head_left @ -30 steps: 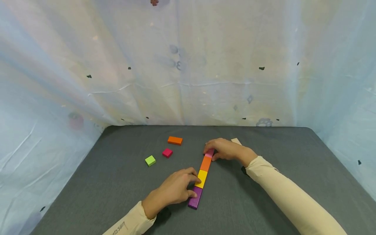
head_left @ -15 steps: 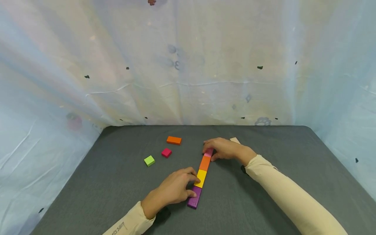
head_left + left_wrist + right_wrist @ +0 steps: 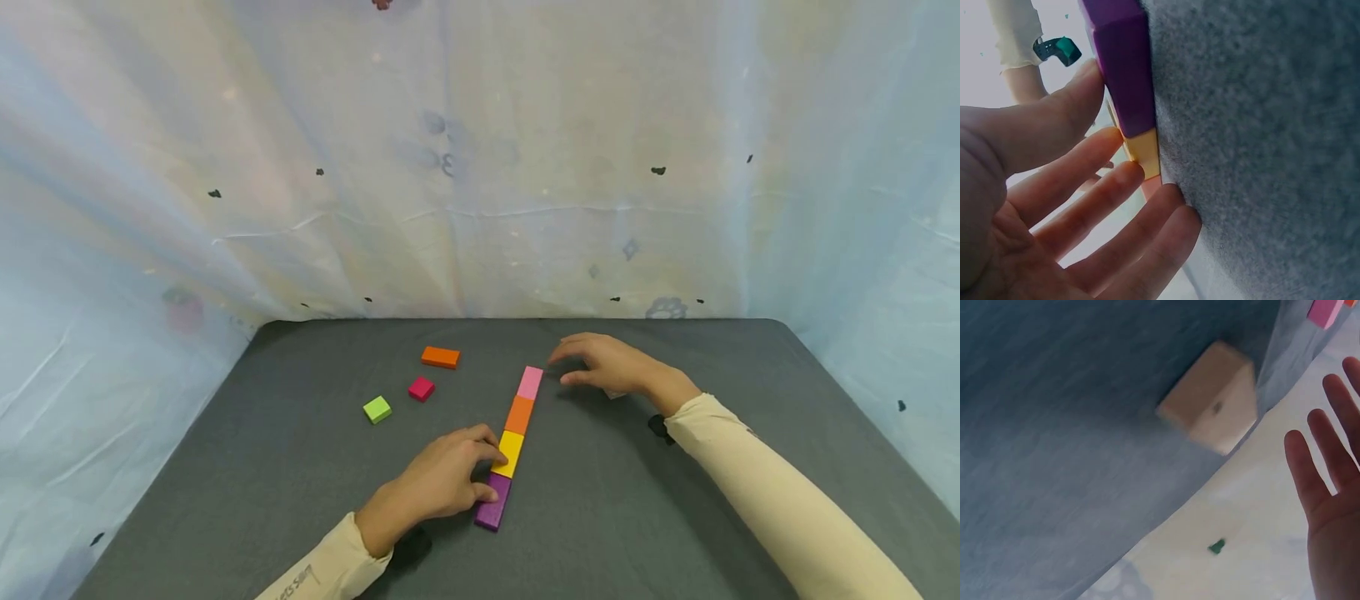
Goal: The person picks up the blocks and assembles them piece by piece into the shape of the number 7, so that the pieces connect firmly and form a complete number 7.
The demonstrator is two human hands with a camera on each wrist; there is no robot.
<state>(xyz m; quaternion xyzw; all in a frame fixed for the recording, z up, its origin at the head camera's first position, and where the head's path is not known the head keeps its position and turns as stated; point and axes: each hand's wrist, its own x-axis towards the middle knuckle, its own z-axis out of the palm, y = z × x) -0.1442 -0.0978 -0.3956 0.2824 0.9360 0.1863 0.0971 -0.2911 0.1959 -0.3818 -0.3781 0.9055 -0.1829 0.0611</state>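
Note:
A row of flat blocks runs end to end away from me: purple [image 3: 492,510], yellow [image 3: 513,448], orange [image 3: 519,415] and pink [image 3: 529,382] at the far end. My left hand [image 3: 438,477] touches the row from its left side, thumb at the purple block and fingertips at the yellow one. To the right of the pink block, my right hand [image 3: 618,365] hovers with loosely extended fingers and holds nothing. A plain wooden block [image 3: 1213,403] lies on the table near it, mostly hidden behind that hand in the head view.
Left of the row lie another orange block [image 3: 440,357], a red block [image 3: 422,388] and a lime green block [image 3: 377,409]. They rest on a dark grey cloth-covered table [image 3: 315,500]. A pale printed curtain [image 3: 480,167] hangs behind the table and at its sides.
My right hand has let go of the pink block and moved to the right, over the plain wooden block. My left hand keeps its place at the row.

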